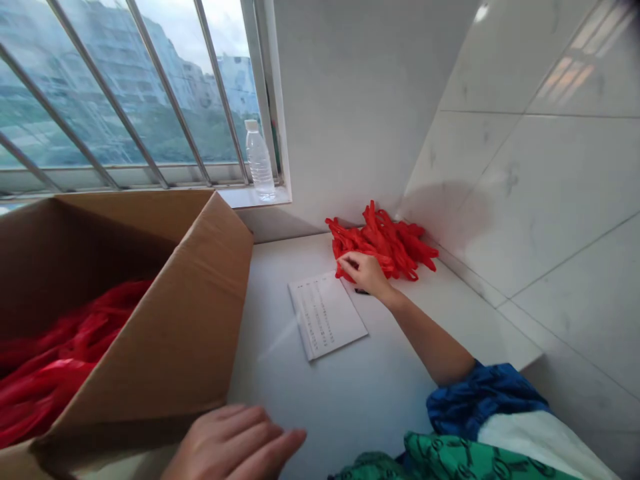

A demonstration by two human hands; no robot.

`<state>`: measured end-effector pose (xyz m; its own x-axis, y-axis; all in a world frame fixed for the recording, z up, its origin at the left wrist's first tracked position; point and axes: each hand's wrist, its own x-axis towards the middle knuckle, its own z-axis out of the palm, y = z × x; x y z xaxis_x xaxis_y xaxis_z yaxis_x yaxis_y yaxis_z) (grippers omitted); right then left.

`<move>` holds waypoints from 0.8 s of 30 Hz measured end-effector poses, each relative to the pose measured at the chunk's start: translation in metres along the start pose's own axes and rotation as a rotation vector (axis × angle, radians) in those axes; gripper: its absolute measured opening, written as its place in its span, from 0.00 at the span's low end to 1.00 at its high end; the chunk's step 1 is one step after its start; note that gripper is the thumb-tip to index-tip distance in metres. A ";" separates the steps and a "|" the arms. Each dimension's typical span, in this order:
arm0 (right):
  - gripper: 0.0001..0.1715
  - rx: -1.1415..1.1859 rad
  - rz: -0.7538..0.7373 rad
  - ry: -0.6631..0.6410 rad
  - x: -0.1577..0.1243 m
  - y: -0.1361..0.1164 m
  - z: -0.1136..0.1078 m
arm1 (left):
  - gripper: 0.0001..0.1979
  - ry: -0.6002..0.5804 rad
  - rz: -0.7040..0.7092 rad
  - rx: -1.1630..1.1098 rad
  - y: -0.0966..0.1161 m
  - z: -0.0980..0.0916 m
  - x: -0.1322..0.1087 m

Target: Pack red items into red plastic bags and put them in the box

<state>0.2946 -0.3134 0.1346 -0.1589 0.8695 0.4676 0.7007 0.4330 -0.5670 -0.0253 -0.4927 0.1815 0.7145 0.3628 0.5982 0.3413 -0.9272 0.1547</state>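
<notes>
- Take the booklet as the centre of a clock, with twelve on the far side.
- The red heap lies at one o'clock, where table and walls meet; I suppose the corner keeps these loose, crumpled pieces from spreading.
- The right hand is at the heap's near edge, also toward one o'clock. Its thumb and fingertips are close together, in a narrow pinch, perhaps because the material is thin. Whether red material is between them, I cannot tell.
- The left hand is at seven o'clock, near the open cardboard box. Its fingers are stretched and loosely together; its underside is hidden, so I cannot tell if it holds something.
- The box stands at nine o'clock and contains more red material. Its high walls probably hold this soft mass together.
- The booklet lies flat on the white table, between box and heap, perhaps to be easily seen.
- The bottle stands upright at eleven o'clock, on the windowsill, apart from the table surface.
</notes>
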 end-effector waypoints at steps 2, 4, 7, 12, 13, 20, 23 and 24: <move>0.16 -0.183 0.125 -0.014 0.023 0.006 0.004 | 0.12 -0.069 0.005 -0.066 -0.005 0.033 0.005; 0.19 -0.350 0.262 -0.053 0.040 0.012 0.014 | 0.12 -0.116 -0.021 -0.095 -0.011 0.062 0.009; 0.29 -0.446 0.392 -0.047 0.054 0.021 0.030 | 0.12 -0.195 -0.024 -0.112 -0.016 0.091 0.009; 0.23 -0.459 0.476 -0.054 0.056 0.036 0.041 | 0.13 -0.235 -0.089 -0.153 -0.018 0.113 -0.005; 0.18 -0.438 0.475 -0.060 0.056 0.038 0.038 | 0.13 -0.235 -0.107 -0.158 -0.019 0.115 -0.008; 0.16 -0.152 0.331 0.005 0.053 0.035 -0.008 | 0.12 -0.252 -0.411 -0.327 -0.030 0.114 -0.023; 0.16 0.367 0.313 0.017 0.044 0.024 -0.021 | 0.13 -0.152 -0.694 -0.570 -0.041 0.113 -0.010; 0.15 0.618 0.330 0.014 0.039 0.019 -0.022 | 0.15 -0.075 -0.793 -0.670 -0.046 0.114 -0.003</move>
<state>0.3167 -0.2761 0.1572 0.0060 0.9774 0.2113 0.1861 0.2066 -0.9606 0.0263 -0.4405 0.0832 0.4770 0.8746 0.0871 0.3372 -0.2736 0.9008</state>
